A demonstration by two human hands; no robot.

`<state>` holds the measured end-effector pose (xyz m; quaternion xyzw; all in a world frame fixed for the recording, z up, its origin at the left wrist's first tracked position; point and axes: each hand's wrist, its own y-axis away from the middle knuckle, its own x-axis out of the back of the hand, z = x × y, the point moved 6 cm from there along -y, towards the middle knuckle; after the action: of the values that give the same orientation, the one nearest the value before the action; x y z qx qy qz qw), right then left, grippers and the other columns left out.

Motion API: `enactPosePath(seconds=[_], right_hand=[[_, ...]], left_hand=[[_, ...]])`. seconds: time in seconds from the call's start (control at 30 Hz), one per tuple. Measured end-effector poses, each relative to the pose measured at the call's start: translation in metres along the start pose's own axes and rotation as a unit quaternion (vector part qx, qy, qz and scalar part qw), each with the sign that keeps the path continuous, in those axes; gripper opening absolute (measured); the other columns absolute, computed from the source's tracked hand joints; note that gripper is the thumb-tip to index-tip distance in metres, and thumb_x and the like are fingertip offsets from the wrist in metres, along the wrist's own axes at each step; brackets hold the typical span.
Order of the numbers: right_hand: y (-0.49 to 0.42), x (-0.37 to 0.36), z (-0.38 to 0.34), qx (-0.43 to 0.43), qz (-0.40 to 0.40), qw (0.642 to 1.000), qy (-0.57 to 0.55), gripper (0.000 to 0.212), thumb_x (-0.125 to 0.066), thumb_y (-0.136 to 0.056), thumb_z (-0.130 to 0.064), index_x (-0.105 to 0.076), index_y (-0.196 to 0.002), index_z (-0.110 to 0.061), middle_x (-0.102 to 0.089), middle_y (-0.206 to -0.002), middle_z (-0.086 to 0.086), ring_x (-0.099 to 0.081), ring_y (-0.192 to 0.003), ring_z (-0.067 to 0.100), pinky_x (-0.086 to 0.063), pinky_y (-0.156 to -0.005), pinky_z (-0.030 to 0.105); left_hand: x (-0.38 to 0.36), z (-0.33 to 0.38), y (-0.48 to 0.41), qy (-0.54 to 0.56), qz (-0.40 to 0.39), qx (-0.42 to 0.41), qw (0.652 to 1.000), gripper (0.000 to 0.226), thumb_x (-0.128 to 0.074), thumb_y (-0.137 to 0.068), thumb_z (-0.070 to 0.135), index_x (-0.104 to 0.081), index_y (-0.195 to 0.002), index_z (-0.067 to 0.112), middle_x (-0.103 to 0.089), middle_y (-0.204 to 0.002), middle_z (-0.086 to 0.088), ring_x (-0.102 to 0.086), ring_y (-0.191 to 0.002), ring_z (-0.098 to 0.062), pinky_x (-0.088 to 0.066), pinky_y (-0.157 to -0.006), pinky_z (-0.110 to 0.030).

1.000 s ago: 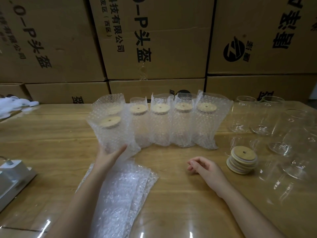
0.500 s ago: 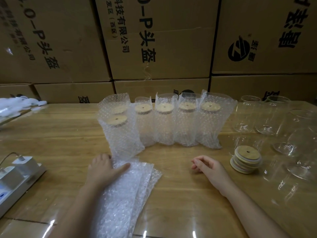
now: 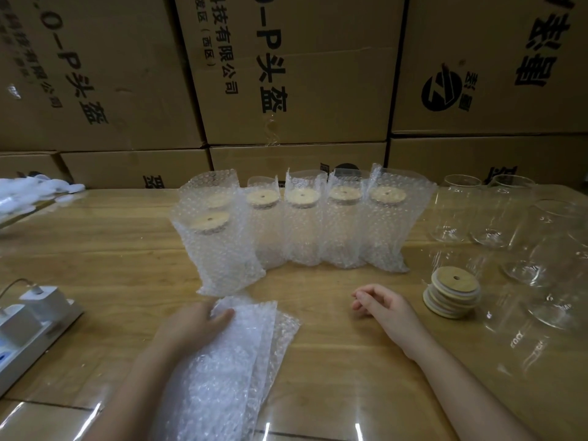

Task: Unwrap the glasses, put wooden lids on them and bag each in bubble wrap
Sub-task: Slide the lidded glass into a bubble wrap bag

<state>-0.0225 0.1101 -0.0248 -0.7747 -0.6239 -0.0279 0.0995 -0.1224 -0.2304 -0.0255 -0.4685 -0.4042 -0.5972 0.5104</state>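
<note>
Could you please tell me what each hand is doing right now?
Left hand: on the bubble wrap bags, thumb on top; grip cannot be told.
Right hand: open, loosely curled, holding nothing.

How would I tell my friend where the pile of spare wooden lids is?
Find the wooden table in front of the cardboard boxes, with a row of bubble-wrapped glasses across its middle. Look right of that row and nearer, beside the right hand: there is the stack of wooden lids. Those lids alone sit bare, not on wrapped glasses.
</note>
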Motion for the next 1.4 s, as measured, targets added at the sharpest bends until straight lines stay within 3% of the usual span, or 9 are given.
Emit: enactPosePath(seconds=[0.2,0.3,0.43,0.83,0.97,1.07,1.13,1.23,1.4], right_hand=[[0.0,0.0,0.001,0.004,-0.003,1.0,0.0,0.011,-0.057,-0.094,-0.01,-0.068,-0.091,-0.006,-0.07,-0.075,0.0,-0.065,-0.067,0.004,-0.05,-0.068,0.015],[-0.001,0.0,0.003,0.0,-0.006,1.0,-0.002,0.011,-0.058,-0.094,-0.012,-0.068,-0.091,-0.009,-0.071,-0.075,0.0,-0.065,-0.07,0.007,-0.051,-0.071,0.018],[-0.002,0.001,0.006,-0.002,-0.007,1.0,-0.009,0.011,-0.058,-0.094,-0.014,-0.068,-0.091,-0.01,-0.072,-0.075,-0.001,-0.066,-0.071,0.007,-0.051,-0.072,0.017],[-0.004,0.002,0.009,-0.005,-0.008,1.0,-0.009,0.012,-0.058,-0.095,-0.015,-0.069,-0.092,-0.012,-0.072,-0.077,-0.001,-0.066,-0.073,0.008,-0.051,-0.073,0.018],[-0.003,-0.001,0.009,0.003,-0.011,1.0,0.023,0.01,-0.059,-0.094,-0.016,-0.068,-0.089,-0.015,-0.072,-0.076,-0.004,-0.066,-0.072,0.006,-0.05,-0.072,0.016],[-0.003,-0.001,0.008,0.007,-0.01,0.999,0.034,0.01,-0.06,-0.094,-0.016,-0.068,-0.088,-0.015,-0.072,-0.076,-0.004,-0.066,-0.072,0.005,-0.051,-0.073,0.019],[-0.004,-0.001,0.007,0.008,-0.007,1.0,0.027,0.011,-0.059,-0.094,-0.015,-0.068,-0.088,-0.015,-0.072,-0.075,-0.005,-0.066,-0.071,0.005,-0.051,-0.074,0.021],[-0.003,0.0,0.005,0.009,0.004,1.0,0.018,0.013,-0.059,-0.094,-0.016,-0.068,-0.086,-0.018,-0.072,-0.075,-0.005,-0.065,-0.072,0.007,-0.052,-0.074,0.023],[-0.002,0.003,0.008,0.008,0.042,0.999,-0.001,0.016,-0.058,-0.095,-0.015,-0.067,-0.084,-0.019,-0.072,-0.073,-0.004,-0.066,-0.071,0.013,-0.054,-0.075,0.039]], left_hand=[[0.018,-0.005,-0.004,0.149,0.114,0.021,0.982,0.073,-0.058,-0.059,0.085,-0.056,-0.079,0.014,-0.055,-0.079,0.001,-0.051,-0.067,-0.016,-0.04,-0.059,-0.031],[0.025,-0.006,-0.012,0.325,0.146,0.06,0.932,0.103,-0.077,-0.05,0.065,-0.042,-0.129,0.009,-0.05,-0.113,-0.001,-0.055,-0.095,-0.02,-0.051,-0.077,-0.036],[0.026,0.009,-0.023,0.413,0.145,0.021,0.899,0.101,-0.083,-0.057,0.05,-0.032,-0.138,0.016,-0.052,-0.121,0.004,-0.055,-0.104,-0.017,-0.046,-0.084,-0.029],[0.022,0.018,-0.026,0.391,0.132,0.009,0.911,0.07,-0.08,-0.075,0.028,-0.046,-0.133,0.01,-0.059,-0.118,-0.001,-0.057,-0.103,-0.018,-0.043,-0.084,-0.028],[0.032,0.018,0.002,0.174,0.189,0.133,0.957,0.057,-0.065,-0.085,0.046,-0.053,-0.122,0.005,-0.058,-0.119,-0.014,-0.052,-0.113,-0.036,-0.04,-0.095,-0.047],[0.05,0.051,0.033,0.102,0.273,0.059,0.955,0.036,-0.064,-0.086,0.037,-0.058,-0.104,0.007,-0.056,-0.099,-0.008,-0.054,-0.095,-0.03,-0.039,-0.079,-0.039],[0.05,0.085,0.042,0.135,0.225,-0.058,0.963,0.02,-0.066,-0.086,0.032,-0.056,-0.088,0.015,-0.052,-0.08,0.006,-0.052,-0.078,-0.018,-0.035,-0.063,-0.023],[0.035,0.14,0.041,0.142,0.101,-0.19,0.966,0.014,-0.065,-0.087,0.028,-0.058,-0.081,0.017,-0.053,-0.077,0.006,-0.051,-0.076,-0.015,-0.039,-0.066,-0.025],[0.0,0.209,0.029,0.214,-0.015,-0.209,0.954,0.015,-0.063,-0.089,0.027,-0.065,-0.085,0.013,-0.065,-0.086,-0.004,-0.058,-0.083,-0.016,-0.042,-0.073,-0.026]])
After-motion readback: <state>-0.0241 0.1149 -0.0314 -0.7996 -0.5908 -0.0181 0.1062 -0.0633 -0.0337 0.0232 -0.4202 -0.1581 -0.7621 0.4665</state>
